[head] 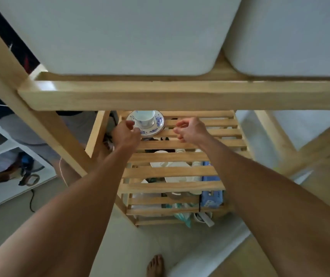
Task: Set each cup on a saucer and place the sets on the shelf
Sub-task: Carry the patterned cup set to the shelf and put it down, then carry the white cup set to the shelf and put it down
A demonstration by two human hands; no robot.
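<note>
At the far left of the slatted shelf [190,145] a cup [144,118] sits upright on a blue-patterned saucer [156,127], toward the back corner, partly under the wooden rail of the tier above. The left hand [127,134] is right at the saucer's near-left rim, fingers loosely curled around nothing; whether a fingertip touches the rim I cannot tell. Further right, the right hand [189,129] hangs over bare slats, just beside the saucer's right edge, fingers half-curled and empty too. So the set lies ahead and left of both hands, the left one nearer (the cup is round, so no long axis matters).
</note>
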